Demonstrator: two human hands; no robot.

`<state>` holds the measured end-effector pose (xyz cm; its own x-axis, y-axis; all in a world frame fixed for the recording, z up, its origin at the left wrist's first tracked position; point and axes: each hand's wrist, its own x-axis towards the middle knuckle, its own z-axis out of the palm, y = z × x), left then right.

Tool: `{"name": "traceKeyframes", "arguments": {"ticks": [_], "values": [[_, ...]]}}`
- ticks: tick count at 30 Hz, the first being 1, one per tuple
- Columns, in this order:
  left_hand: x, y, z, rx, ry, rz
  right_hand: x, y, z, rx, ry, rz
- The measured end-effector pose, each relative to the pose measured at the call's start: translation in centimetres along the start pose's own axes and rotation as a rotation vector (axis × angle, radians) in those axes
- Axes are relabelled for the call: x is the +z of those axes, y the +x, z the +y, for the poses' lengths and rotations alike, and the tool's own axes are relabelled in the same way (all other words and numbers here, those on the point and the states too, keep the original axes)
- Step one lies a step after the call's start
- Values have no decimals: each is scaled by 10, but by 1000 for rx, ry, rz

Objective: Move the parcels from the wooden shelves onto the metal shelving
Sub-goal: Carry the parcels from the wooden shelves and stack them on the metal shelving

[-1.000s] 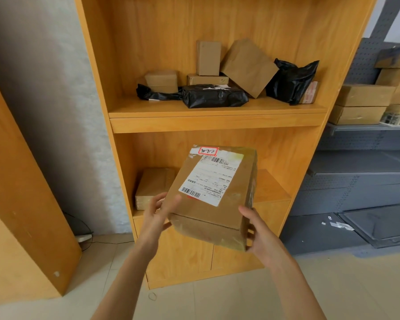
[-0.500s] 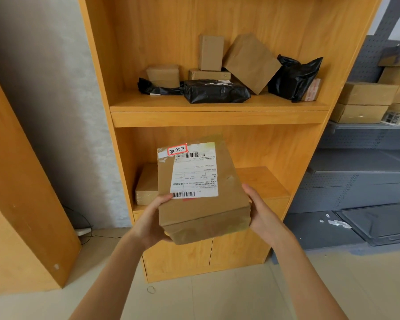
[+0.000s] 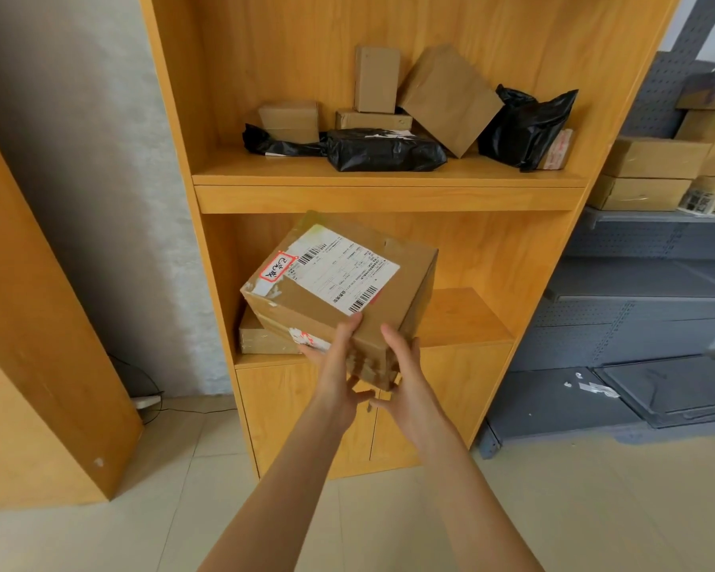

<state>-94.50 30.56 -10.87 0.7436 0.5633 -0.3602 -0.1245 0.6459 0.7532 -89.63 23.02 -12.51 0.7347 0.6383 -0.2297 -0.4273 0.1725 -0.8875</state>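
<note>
Labelled cardboard box (image 3: 339, 282) held tilted in front of the wooden shelf unit (image 3: 384, 198), level with its lower shelf. My left hand (image 3: 335, 365) and right hand (image 3: 405, 365) both grip the box's near corner, fingers curled round it. Flat parcel (image 3: 261, 338) lies on the lower shelf behind the box. Metal shelving (image 3: 644, 216) stands right of the unit.

You're in a parcel storeroom or pickup point: wooden shelves (image 3: 389, 175) piled with taped cardboard boxes (image 3: 376, 78) and black poly mailers (image 3: 384, 150), grey metal shelving (image 3: 653, 216) with more cartons (image 3: 653, 158), tiled floor (image 3: 595, 509).
</note>
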Motion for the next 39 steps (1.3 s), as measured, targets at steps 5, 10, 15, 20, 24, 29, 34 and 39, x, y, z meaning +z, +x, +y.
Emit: {"name": "traceKeyframes", "arguments": {"ticks": [5,10,15,20,24,29,34,39], "values": [[-14,4,13,15,89,-21,-13,-1,-20,-39,-11,43],[-67,22,61,107,135,49,-40,8,-55,-12,-36,48],[-75,16,86,41,342,-198,-47,15,-82,4,-79,-9],[-69,14,74,26,421,-211,-39,13,-85,-101,69,90],[-47,9,53,30,307,-139,-22,6,-65,-129,151,175],[3,-1,18,41,234,-144,11,-6,-31,-129,68,55],[25,-7,-9,35,205,-188,-9,-17,-35,-196,-8,154],[30,-5,-16,-16,267,-258,-49,-37,-54,-198,-58,328]]}}
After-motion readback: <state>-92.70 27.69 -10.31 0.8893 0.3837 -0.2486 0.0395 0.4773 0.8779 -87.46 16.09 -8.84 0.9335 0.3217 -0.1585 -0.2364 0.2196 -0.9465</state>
